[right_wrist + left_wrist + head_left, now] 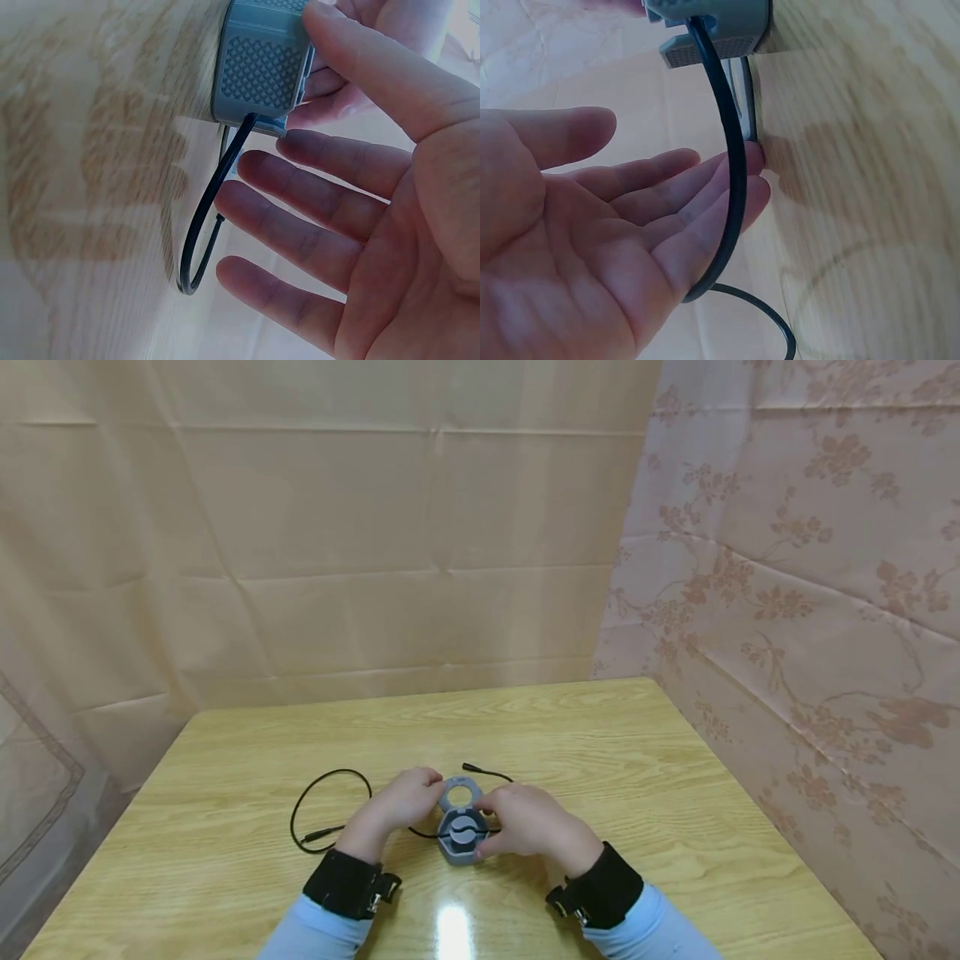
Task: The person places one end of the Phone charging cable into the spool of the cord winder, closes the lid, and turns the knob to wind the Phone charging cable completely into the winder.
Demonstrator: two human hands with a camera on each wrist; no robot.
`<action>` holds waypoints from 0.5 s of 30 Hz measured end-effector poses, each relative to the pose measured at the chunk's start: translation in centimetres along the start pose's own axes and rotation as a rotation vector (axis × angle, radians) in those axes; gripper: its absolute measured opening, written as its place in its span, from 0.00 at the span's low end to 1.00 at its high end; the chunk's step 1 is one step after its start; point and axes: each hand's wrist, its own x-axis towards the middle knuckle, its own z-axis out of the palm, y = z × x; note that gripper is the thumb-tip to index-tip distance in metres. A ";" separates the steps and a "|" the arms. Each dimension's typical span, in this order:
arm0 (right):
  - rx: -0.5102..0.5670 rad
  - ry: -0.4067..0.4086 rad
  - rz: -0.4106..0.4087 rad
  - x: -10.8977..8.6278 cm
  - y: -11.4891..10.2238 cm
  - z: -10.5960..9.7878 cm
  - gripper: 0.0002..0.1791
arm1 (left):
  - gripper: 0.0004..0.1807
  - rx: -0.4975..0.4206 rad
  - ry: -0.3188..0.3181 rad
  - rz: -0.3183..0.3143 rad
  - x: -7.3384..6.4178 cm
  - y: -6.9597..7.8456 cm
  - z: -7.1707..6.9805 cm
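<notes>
A grey six-sided cable winder (460, 852) lies on the table with its ring-shaped lid (451, 787) flipped back, away from me. Its side wall (259, 73) has a bumpy texture. Through the round hub in its middle runs a black cable (731, 142), leaving by a slot on either side. My right hand (528, 818) holds the winder's right side, thumb at the near corner and index fingertip by the hinge; the other fingers spread loosely. With fingers nearly straight, my left hand (401, 802) touches the left edge of the lid.
To the left the cable loops round on the wooden table (262, 777), ending in a plug (322, 833). The other cable end (472, 767) lies behind the winder. A beige cloth (337, 527) hangs at the back and a flowered one (787, 568) at the right.
</notes>
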 end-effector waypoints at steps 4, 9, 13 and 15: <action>0.011 -0.008 0.017 0.0 0.0 0.0 0.38 | 0.21 -0.002 -0.005 -0.010 0.2 0.0 0.0; 0.022 -0.005 0.022 0.1 0.2 0.2 0.38 | 0.24 0.013 0.010 -0.018 0.2 0.1 0.0; 0.037 -0.013 0.029 0.2 0.2 0.2 0.38 | 0.26 0.003 0.006 -0.033 0.1 0.2 0.0; 0.053 -0.017 0.030 0.2 0.3 0.3 0.38 | 0.27 -0.018 -0.003 -0.040 0.0 0.2 0.0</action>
